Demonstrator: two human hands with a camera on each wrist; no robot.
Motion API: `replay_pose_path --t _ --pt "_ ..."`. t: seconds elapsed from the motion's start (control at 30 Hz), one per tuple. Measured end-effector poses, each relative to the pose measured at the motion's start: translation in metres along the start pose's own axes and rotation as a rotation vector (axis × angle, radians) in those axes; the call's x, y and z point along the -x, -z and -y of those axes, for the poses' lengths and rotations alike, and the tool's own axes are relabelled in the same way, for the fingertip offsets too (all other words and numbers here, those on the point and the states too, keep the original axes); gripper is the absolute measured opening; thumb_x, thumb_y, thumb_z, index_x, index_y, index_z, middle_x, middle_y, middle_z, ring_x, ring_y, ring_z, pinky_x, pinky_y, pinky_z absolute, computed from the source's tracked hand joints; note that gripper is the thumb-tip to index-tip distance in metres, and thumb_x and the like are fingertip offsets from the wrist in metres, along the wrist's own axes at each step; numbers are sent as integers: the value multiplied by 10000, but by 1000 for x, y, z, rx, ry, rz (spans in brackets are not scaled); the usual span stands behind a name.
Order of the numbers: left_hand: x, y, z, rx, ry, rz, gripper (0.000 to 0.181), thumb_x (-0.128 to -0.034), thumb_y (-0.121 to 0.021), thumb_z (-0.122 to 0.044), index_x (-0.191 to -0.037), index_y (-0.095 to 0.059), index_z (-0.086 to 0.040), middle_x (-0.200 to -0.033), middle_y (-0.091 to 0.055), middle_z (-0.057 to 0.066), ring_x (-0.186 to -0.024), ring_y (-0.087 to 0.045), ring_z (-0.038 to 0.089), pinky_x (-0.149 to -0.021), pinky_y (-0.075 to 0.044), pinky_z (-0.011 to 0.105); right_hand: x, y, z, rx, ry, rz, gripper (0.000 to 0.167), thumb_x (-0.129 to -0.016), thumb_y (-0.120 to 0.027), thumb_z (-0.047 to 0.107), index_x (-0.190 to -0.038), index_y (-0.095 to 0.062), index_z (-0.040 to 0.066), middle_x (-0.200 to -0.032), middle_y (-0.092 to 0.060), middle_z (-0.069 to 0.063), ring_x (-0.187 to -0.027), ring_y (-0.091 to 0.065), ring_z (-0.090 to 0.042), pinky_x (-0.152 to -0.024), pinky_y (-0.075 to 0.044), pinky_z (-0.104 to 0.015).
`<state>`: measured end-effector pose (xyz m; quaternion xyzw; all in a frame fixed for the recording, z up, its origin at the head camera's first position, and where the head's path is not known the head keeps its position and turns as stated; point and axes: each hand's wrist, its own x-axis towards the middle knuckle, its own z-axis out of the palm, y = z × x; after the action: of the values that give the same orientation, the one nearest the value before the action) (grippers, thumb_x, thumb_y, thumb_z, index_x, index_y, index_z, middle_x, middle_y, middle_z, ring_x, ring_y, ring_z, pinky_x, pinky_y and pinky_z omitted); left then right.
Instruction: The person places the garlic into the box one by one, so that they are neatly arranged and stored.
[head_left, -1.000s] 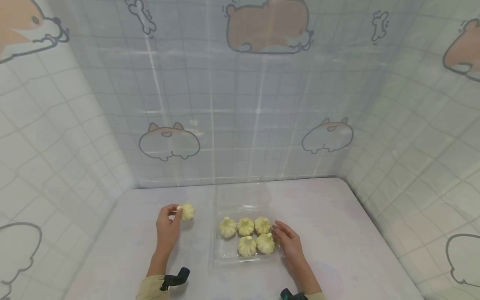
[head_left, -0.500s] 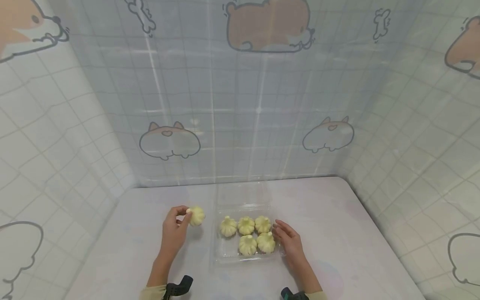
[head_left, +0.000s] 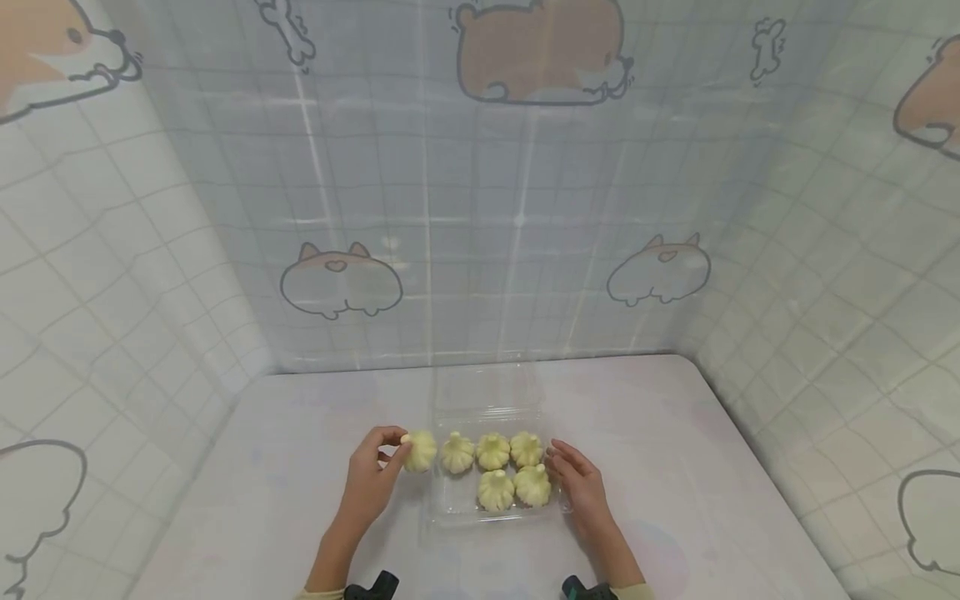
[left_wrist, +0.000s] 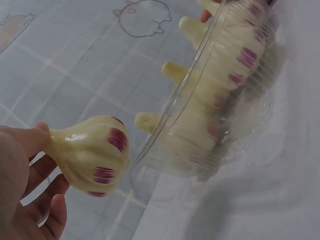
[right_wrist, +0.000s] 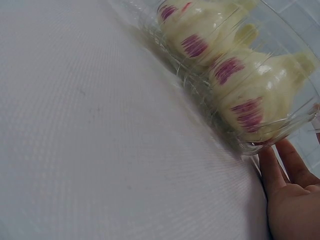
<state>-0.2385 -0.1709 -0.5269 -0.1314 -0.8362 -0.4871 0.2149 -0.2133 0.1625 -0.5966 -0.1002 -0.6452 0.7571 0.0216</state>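
Observation:
My left hand (head_left: 371,475) pinches a cream garlic bulb (head_left: 422,451) by its stem, at the left edge of a clear plastic container (head_left: 453,518). In the left wrist view this garlic bulb (left_wrist: 92,155) shows purple streaks and is apart from the container wall, with the stem between thumb and fingers. Several more garlic bulbs (head_left: 493,451) sit in the container in two rows, stems up; the front row's left place holds none. My right hand (head_left: 585,492) rests with extended fingers against the container's right side. In the right wrist view, its fingers (right_wrist: 272,170) touch the container's lower corner.
The container's clear lid (head_left: 483,390) lies folded back behind it on the pale table (head_left: 637,417). Patterned sheets with cartoon dogs form a back wall (head_left: 480,192) and side walls around the table. Each wrist carries a black camera mount (head_left: 375,586).
My left hand has moved right and toward the near side with the garlic bulb, from over the table to the container's left edge. The right hand has stayed in place.

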Motion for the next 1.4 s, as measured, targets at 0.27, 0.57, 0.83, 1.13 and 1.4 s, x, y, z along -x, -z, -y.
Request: replay_pose_path --t 0.27,0.57,0.83,1.13,1.4 --pt "8 -7 -15 34 -24 62 164 -900 -703 -91 -1034 -617 -131 -964 -627 -68 -911 -582 125 -677 -500 350 0 1 0 -16 -5 1 424 -975 -587 200 -1373 -530 64 -1345 -550 -137 -1194 -560 -252 -918 -488 -295" --pt "12 -16 -20 12 -90 94 190 -852 -762 -113 -989 -650 -183 -960 -632 -152 -884 -596 96 -672 -500 358 -1 1 -2 3 -4 0 445 -977 -589 229 -1382 -518 58 -1349 -545 -145 -1200 -556 -262 -928 -483 -304" --pt "12 -22 -21 22 -99 121 199 -835 -784 -154 -960 -661 -249 -936 -631 -175 -863 -592 79 -661 -500 374 -1 1 -1 -15 4 6 439 -972 -591 206 -1377 -521 52 -1340 -549 -147 -1190 -563 -252 -918 -488 -295" --pt "16 -30 -18 15 -99 147 219 -809 -809 -159 -945 -672 -264 -918 -631 -180 -850 -627 155 -651 -486 306 -1 1 0 -13 0 2 437 -968 -594 202 -1372 -527 52 -1327 -557 -147 -1187 -566 -254 -913 -491 -290" --pt "19 -34 -17 -11 -41 177 255 -787 -824 -136 -922 -680 -298 -890 -614 -210 -848 -622 115 -666 -489 304 -1 1 0 -11 12 1 435 -975 -588 209 -1365 -526 28 -1312 -567 -154 -1162 -583 -245 -900 -499 -292"
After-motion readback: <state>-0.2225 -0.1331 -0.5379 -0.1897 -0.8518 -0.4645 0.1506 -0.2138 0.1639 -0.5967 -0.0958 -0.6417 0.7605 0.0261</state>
